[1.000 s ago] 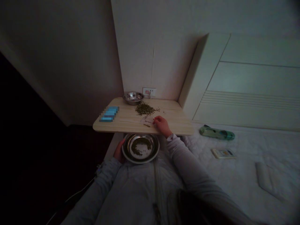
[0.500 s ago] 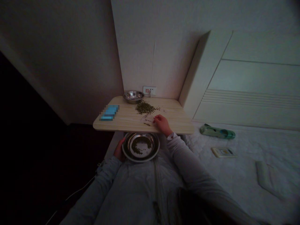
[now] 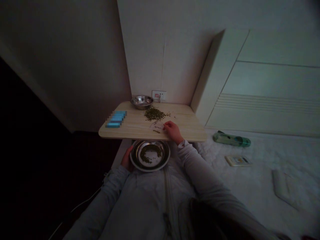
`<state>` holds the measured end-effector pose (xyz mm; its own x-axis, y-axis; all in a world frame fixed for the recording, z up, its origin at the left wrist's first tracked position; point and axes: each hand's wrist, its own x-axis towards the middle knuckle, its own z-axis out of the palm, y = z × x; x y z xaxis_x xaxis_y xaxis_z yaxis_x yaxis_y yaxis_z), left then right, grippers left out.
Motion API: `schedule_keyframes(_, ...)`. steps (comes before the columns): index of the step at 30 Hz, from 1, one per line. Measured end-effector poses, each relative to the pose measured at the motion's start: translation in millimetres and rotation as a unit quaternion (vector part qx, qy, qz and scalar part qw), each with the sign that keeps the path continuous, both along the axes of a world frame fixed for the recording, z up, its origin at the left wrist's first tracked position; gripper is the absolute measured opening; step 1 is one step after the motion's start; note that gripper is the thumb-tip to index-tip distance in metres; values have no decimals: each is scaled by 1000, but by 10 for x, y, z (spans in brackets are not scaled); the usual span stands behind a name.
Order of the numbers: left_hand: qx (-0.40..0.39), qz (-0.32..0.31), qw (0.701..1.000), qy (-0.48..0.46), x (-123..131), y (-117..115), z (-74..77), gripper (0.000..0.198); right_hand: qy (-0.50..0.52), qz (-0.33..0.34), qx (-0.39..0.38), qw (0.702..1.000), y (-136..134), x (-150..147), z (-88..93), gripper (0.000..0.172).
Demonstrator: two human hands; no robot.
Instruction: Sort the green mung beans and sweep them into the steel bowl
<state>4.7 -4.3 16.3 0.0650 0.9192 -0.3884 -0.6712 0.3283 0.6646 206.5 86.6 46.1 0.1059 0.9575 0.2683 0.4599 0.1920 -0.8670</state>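
At the near edge of the small wooden table (image 3: 130,133), in the head view, the right hand (image 3: 172,130) rests with its fingers curled down and the tips on the board beside a few loose bits (image 3: 157,128). The light is too dim to tell whether it has anything pinched. Just below that edge the left hand (image 3: 126,159) grips the left rim of a steel bowl (image 3: 150,169), held against the person's chest. Green beans (image 3: 150,154) lie thin over the bowl's bottom. The main pile of beans (image 3: 154,114) sits toward the far edge of the table, apart from the right hand, with a second, smaller bowl (image 3: 142,101) touching the pile's far side.

To judge from this, the beans are being picked over a few at a time. Getting one off the board would call for a fine fingertip pinch or a short sweep over the near edge, with the held bowl kept level right beneath.

The table edge cuts off the far rim of the held bowl, which itself hides most of the left hand. What the loose bits are cannot be made out, and a blue thing (image 3: 115,119) by the left edge is blurred.
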Motion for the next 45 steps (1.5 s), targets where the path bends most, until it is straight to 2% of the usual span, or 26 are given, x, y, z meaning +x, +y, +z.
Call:
schedule_keyframes(5, 5, -8, 1000, 1, -19, 17, -55, 29, 1, 4, 2, 1000, 17, 9, -11, 14)
schedule_keyframes(20, 8, -6, 1000, 10, -20, 17, -67, 29, 17, 4, -4, 1000, 21, 14, -20, 15)
schedule_keyframes(45, 3, 6, 1000, 23, -1, 6, -24, 29, 29, -2, 2, 1000, 15, 17, -10, 15)
